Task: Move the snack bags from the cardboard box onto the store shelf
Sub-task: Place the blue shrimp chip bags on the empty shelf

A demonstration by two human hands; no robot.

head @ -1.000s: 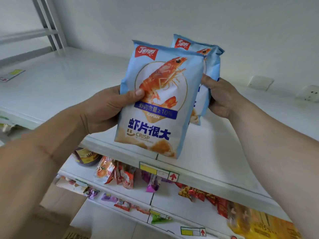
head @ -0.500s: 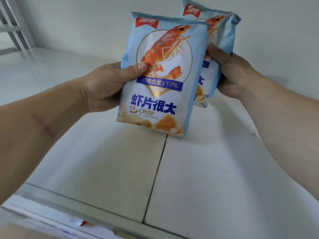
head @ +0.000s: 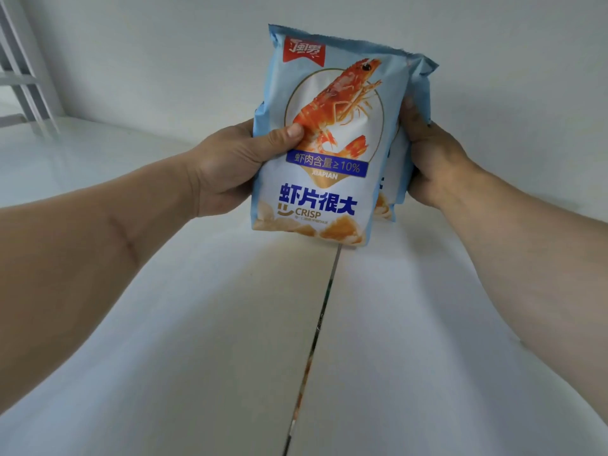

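Observation:
A light-blue shrimp-crisp snack bag (head: 332, 179) with a red prawn picture is upright over the white store shelf (head: 197, 324), its bottom edge just above or touching the shelf. My left hand (head: 237, 166) grips its left side, thumb on the front. Directly behind it stands a second identical bag (head: 418, 93), mostly hidden, only its right edge and lower corner showing. My right hand (head: 431, 159) grips that rear bag from the right. The cardboard box is out of view.
The shelf is two white panels meeting at a dark seam (head: 316, 340) running toward me. A plain white wall (head: 493, 60) closes the back. A grey metal upright frame (head: 23, 77) stands at the far left.
Both bags have moved deeper over the shelf and lower. The rear bag has slid from behind-right to directly behind the front one. The shelf's front edge has left the view.

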